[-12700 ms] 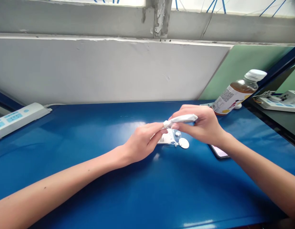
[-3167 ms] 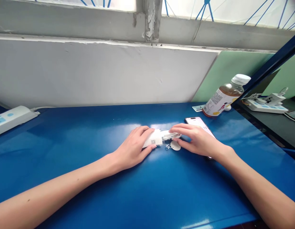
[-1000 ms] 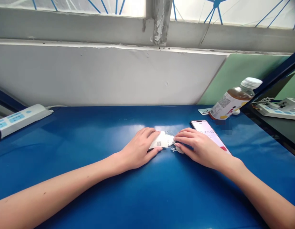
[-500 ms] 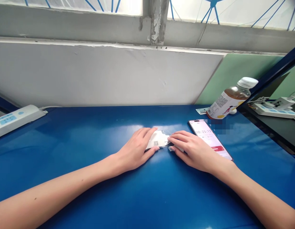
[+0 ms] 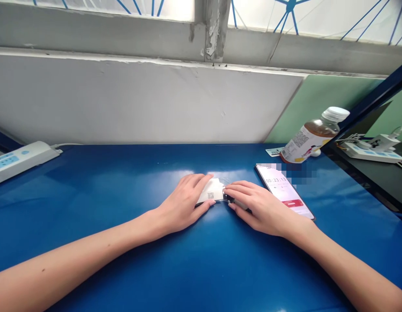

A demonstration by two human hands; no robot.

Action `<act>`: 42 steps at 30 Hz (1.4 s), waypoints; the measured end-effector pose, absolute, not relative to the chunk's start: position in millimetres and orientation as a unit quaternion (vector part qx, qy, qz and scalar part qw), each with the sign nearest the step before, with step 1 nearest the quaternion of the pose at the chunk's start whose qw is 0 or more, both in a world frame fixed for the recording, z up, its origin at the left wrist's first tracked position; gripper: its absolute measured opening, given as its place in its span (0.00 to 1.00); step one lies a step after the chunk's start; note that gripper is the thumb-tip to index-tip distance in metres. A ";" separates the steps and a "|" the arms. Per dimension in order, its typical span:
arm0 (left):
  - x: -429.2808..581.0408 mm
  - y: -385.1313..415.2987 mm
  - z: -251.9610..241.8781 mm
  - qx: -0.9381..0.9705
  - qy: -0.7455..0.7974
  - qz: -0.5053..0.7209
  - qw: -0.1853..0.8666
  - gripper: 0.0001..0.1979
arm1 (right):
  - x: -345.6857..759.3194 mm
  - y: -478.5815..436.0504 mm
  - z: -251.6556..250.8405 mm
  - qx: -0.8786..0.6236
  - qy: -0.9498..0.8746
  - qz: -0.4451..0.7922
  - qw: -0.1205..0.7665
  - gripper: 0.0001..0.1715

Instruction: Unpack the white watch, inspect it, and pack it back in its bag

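Blue and glossy, the table [image 5: 122, 242] fills the lower view and meets a white wall panel [image 5: 138, 99] at its far edge, with a green panel [image 5: 318, 104] further right. A white power strip [image 5: 20, 158] lies at the table's far left. At the far right stands a tilted bottle [image 5: 309, 136] of brown drink with a white cap, and just before it lies a phone [image 5: 283, 190], face up, screen lit.

Both forearms reach in from the near edge toward the middle of the table. The left hand [image 5: 184, 203] lies flat, fingers spread and extended, pressing a small white packet [image 5: 211, 194] against the table; a printed code square shows on the packet's bare corner. The right hand [image 5: 259, 206] is likewise flat and uncurled, its fingertips [image 5: 227, 190] touching the packet's right edge and covering what lies beneath them. Neither hand grips anything; both press down. The packet sits between the two hands, near the table's centre, just left of the phone and apart from it.
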State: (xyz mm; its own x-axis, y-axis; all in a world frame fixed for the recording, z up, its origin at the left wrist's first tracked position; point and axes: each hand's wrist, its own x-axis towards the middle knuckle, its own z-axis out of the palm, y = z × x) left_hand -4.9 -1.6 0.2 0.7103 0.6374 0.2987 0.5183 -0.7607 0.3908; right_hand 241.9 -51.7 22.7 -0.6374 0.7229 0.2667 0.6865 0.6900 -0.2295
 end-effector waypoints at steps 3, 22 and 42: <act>-5.1 -0.1 1.1 0.919 0.301 0.214 0.138 0.22 | 243.0 -50.5 23.4 -0.410 -0.895 0.024 0.175 0.18; -3.6 -1.4 -0.5 0.921 0.320 0.202 0.090 0.23 | 241.6 -51.6 17.5 -0.418 -0.894 0.060 0.147 0.24; -3.7 -0.4 -0.4 0.927 0.311 0.185 0.098 0.23 | 253.7 -47.1 17.9 -0.478 -0.861 0.016 0.174 0.20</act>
State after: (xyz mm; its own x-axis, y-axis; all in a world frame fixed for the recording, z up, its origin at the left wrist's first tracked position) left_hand -3.7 -0.4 -0.4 0.7377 0.6135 0.2817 0.5410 -0.7869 0.2969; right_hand 253.7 -47.1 17.9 -0.4826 0.8286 0.2839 0.8174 0.5425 -0.1937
